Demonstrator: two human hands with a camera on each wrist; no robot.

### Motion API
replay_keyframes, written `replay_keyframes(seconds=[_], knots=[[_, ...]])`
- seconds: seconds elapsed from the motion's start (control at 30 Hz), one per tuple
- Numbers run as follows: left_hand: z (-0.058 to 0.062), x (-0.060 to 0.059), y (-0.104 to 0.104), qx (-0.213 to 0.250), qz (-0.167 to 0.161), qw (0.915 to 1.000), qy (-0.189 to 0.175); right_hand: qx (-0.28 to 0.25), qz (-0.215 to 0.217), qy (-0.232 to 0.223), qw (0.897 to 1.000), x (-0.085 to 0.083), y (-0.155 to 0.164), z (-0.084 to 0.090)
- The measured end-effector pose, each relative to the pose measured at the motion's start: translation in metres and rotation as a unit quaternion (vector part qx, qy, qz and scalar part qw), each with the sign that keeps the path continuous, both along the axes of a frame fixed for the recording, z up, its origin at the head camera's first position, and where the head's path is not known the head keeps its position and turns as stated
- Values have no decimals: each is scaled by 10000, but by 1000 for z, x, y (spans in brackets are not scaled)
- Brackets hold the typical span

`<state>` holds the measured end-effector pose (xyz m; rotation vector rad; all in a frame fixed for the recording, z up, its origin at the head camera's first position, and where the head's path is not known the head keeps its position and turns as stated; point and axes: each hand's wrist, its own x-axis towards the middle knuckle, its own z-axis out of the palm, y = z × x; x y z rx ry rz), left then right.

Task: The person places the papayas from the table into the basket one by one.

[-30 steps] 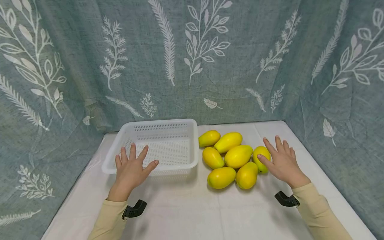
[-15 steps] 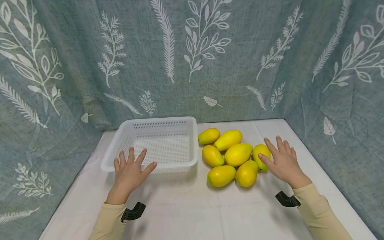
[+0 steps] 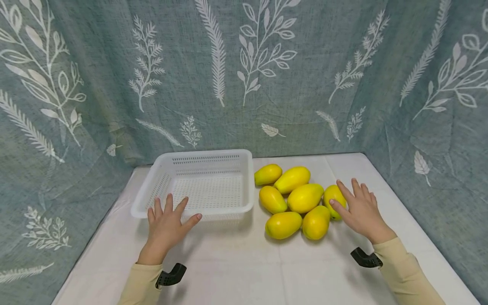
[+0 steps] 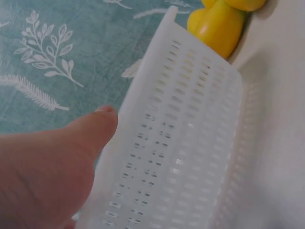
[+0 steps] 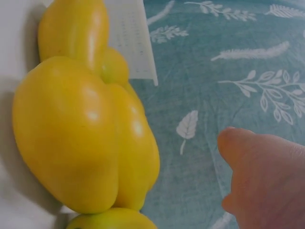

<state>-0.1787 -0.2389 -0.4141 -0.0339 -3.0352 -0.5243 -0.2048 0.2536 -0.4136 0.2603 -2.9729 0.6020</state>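
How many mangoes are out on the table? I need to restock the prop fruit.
7 mangoes, all clustered on the white table right of the white basket: two at the back, three in the middle row, two in front. None lies in the basket.

Head view high, forward-down; wrist views close; share basket (image 3: 206, 186), mangoes (image 3: 301, 199).

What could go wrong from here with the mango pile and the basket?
1. The mangoes lie in a loose heap touching each other; the right hand at the rightmost one could set its neighbours rolling.
2. The white basket looks light; the left hand at its near rim could push it.
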Motion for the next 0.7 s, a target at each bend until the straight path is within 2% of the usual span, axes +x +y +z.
replay_keyframes(seconds=[0.07,0.23,0.37,0.7], knots=[[-5,0,0,14,11,9999,144,0,-5,-21,10000,0,0,-1],[-18,-2,0,18,78,9970,776,-6,-68,-77,9999,2,3,-6],[-23,-4,2,-13,92,9936,1125,-56,-94,-58,9999,2,6,-9],[-27,-2,4,-118,21,9877,1559,-239,-201,-298,9991,-8,11,-18]])
